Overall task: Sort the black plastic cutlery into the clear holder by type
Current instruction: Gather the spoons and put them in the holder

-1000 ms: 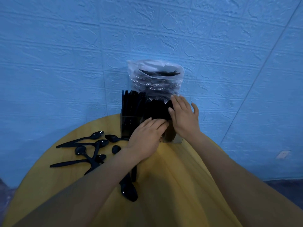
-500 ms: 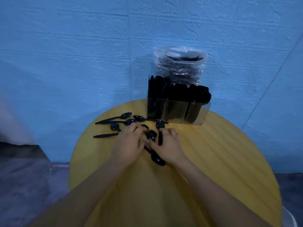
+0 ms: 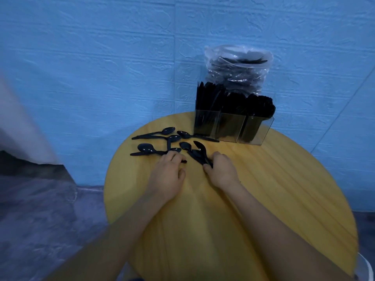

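Both hands had come away from the holder (image 3: 233, 128) at the desk's (image 3: 284, 189) far edge and down to the loose spoons (image 3: 162, 138). The right hand (image 3: 222, 171) had closed on a few spoons (image 3: 199, 154). The left hand (image 3: 169, 175) was curled over another handle near the left edge; whether it held it, I cannot tell. I think these spoons go in the holder next.

Loose black plastic spoons (image 3: 162, 141) scattered flat on the table, just left-front of the clear holder (image 3: 233, 127), bowls pointing various ways, some overlapping. Holder upright at the far table edge, three compartments side by side, each packed with black cutlery standing on end; types not distinguishable.
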Motion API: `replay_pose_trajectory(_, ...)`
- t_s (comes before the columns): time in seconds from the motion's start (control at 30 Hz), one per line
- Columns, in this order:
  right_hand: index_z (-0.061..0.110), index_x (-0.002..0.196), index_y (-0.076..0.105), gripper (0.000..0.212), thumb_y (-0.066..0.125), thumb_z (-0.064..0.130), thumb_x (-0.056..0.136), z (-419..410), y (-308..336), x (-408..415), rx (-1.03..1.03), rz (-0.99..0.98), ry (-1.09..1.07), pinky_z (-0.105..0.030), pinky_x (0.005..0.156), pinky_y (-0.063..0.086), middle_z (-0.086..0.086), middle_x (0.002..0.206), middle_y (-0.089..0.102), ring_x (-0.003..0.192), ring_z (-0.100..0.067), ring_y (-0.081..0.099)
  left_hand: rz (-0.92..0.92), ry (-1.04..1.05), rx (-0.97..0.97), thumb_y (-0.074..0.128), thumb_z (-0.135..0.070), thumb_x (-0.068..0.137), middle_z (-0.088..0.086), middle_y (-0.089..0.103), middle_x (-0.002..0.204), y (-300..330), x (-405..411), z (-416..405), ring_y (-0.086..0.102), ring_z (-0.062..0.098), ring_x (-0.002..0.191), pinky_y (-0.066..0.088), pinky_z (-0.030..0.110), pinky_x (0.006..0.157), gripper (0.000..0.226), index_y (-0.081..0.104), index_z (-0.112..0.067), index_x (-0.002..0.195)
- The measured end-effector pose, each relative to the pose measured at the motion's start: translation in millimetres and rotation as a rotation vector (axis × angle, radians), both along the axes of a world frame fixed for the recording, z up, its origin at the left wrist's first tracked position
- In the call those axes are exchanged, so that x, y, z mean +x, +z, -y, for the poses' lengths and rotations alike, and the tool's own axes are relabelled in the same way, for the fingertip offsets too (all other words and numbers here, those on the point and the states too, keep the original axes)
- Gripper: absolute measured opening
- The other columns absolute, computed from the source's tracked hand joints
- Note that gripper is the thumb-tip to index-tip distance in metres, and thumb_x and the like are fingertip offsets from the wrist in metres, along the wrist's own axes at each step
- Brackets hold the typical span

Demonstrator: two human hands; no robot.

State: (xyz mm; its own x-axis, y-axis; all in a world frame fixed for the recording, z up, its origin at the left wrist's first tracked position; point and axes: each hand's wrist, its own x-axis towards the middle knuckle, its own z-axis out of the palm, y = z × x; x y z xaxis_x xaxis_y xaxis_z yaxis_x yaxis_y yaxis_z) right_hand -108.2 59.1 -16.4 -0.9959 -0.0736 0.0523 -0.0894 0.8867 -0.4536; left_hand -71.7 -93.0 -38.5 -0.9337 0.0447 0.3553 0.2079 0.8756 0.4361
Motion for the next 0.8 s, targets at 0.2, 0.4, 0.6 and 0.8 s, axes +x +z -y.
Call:
replay_pose_trajectory(0.2, 0.009, 0.088, 0.051, 0.017, 0.046, 0.022, 0.098, -10, 4, -5, -0.019, 0.069, -0.005, -0.031, 0.064, 0.035, -0.01, 0.092, 0.056, 0.081, -0.024, 0.05, 0.002, -0.005, -0.004, 0.049, -0.02, 0.094, -0.005, 0.046, 0.129, 2, 0, 0, 0.042, 0.008, 0.119, 0.033, 0.021, 0.099, 0.034, 0.052, -0.019, 0.128)
replay_pose_trajectory(0.4, 0.013, 0.072, 0.041, 0.029, 0.045, 0.021, 0.099, -27, 8, -9, -0.187, 0.095, -0.014, -0.025, 0.048, 0.024, 0.001, 0.067, 0.042, 0.058, -0.011, 0.038, -0.008, 0.013, 0.036, 0.05, -0.022, 0.094, -0.004, 0.049, 0.125, 4, -6, -7, 0.043, 0.01, 0.118, 0.036, 0.021, 0.095, 0.032, 0.054, -0.019, 0.126)
replay_pose_trajectory(0.6, 0.009, 0.079, 0.058, 0.021, 0.053, 0.021, 0.096, -30, 13, -3, -0.649, 0.079, 0.071, -0.027, 0.055, 0.036, -0.002, 0.064, 0.053, 0.058, -0.016, 0.048, -0.049, -0.021, 0.158, 0.043, -0.031, 0.098, 0.0, 0.056, 0.11, 10, -21, -40, 0.045, 0.014, 0.106, 0.035, 0.022, 0.084, 0.031, 0.061, -0.014, 0.115)
replay_pose_trajectory(0.8, -0.003, 0.089, 0.063, 0.021, 0.055, 0.016, 0.095, -26, 7, 1, -0.944, 0.104, 0.113, -0.023, 0.061, 0.044, -0.011, 0.074, 0.06, 0.066, -0.016, 0.055, -0.041, -0.055, 0.526, 0.043, -0.032, 0.097, 0.005, 0.057, 0.078, 12, -33, -59, 0.052, 0.018, 0.075, 0.04, 0.032, 0.061, 0.033, 0.064, -0.009, 0.087)
